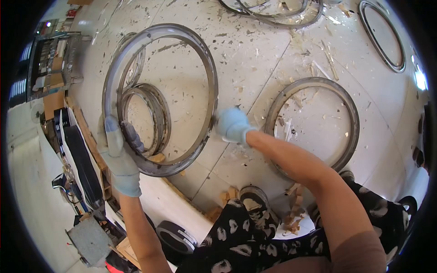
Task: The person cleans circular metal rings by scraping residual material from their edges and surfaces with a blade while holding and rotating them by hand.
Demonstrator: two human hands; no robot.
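Observation:
A large grey metal ring (209, 73) with a scuffed surface is held up at the left centre. My left hand (116, 152), in a pale glove, is wrapped round its lower left side, thumb outside and fingers inside. My right hand (233, 123), in a light blue glove, is closed beside the ring's right edge; it is blurred, and whether it holds anything is hidden. Through the held ring, more rings (164, 120) show near the floor. Another ring (350, 107) lies flat on the floor to the right of my right hand.
Thin rings (293, 25) lie at the top, and an oval-looking ring (382, 36) at the upper right. Scraps litter the tiled floor (246, 54). A metal rack (52, 66) stands at the left. My shoe (257, 204) is at the bottom, near wood pieces and a black roll (175, 236).

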